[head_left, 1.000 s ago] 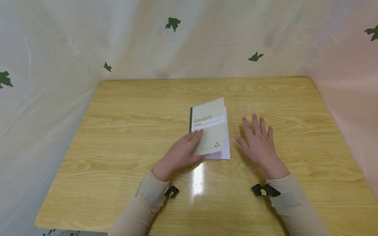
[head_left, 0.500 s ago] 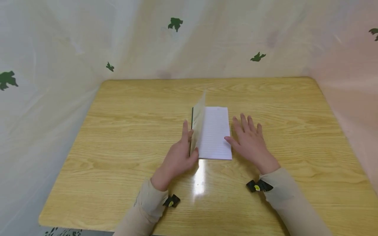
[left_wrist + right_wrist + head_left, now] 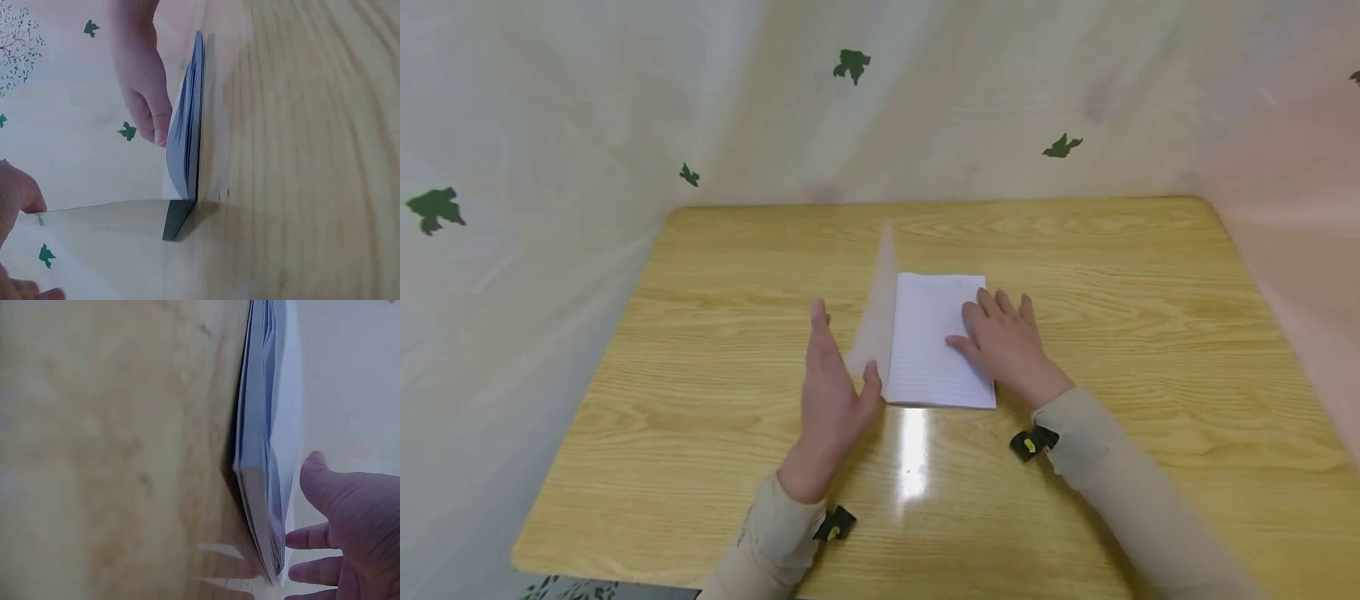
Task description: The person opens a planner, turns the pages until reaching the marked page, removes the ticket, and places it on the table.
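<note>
When viewed from the head, first a pale sheet (image 3: 955, 100), hanging behind and along both sides. Before it, a wide wood-grained surface (image 3: 677, 367) with rounded far corners. Reaching in from below, beige sleeves (image 3: 1097, 458). Near the middle of the surface, a notebook (image 3: 917, 379), lying open with a lined white page (image 3: 925, 325) upward; along that page's left side, a pale cover (image 3: 878, 325), standing up and leaning left. At the cover's outer edge, left hand (image 3: 829, 396), with fingers (image 3: 822, 342) mostly straight and thumb (image 3: 870, 379) held apart, the cover between; pinched or merely touched, cannot tell. Over the page's right part, right hand (image 3: 1009, 337), with fingers slightly bent and a little spread, fingertips about the outer edge. Near both wrists, black straps (image 3: 835, 523). Dotted over the sheet, small green birds (image 3: 852, 65).
</note>
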The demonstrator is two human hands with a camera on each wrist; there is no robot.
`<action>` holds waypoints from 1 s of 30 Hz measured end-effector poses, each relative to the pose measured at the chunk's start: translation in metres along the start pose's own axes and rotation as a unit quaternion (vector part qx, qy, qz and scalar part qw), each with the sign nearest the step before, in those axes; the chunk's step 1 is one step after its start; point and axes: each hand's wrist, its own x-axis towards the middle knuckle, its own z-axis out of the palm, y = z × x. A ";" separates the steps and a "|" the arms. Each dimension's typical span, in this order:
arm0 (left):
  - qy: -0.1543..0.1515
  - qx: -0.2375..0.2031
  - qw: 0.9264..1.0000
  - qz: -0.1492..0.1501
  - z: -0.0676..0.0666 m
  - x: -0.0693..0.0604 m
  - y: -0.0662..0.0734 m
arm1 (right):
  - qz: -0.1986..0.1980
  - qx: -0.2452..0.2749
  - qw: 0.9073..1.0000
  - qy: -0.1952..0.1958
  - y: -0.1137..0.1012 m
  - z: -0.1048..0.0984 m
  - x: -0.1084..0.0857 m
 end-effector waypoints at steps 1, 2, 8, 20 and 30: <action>0.014 0.014 1.000 0.011 -0.001 0.000 -0.002 | 0.001 -0.003 1.000 -0.001 0.000 -0.001 0.003; 0.026 0.028 0.999 0.022 -0.003 0.001 -0.004 | 0.003 -0.007 1.000 -0.002 0.000 -0.001 0.007; 0.020 0.153 0.988 0.017 -0.011 0.002 -0.019 | 0.024 0.003 0.999 -0.036 0.005 -0.009 0.025; -0.204 0.217 0.953 -0.049 -0.026 0.005 -0.035 | 0.036 0.084 0.989 -0.113 0.023 -0.018 0.046; -0.352 0.152 0.922 -0.062 -0.028 -0.005 -0.046 | 0.021 0.077 0.988 -0.134 0.020 -0.024 0.046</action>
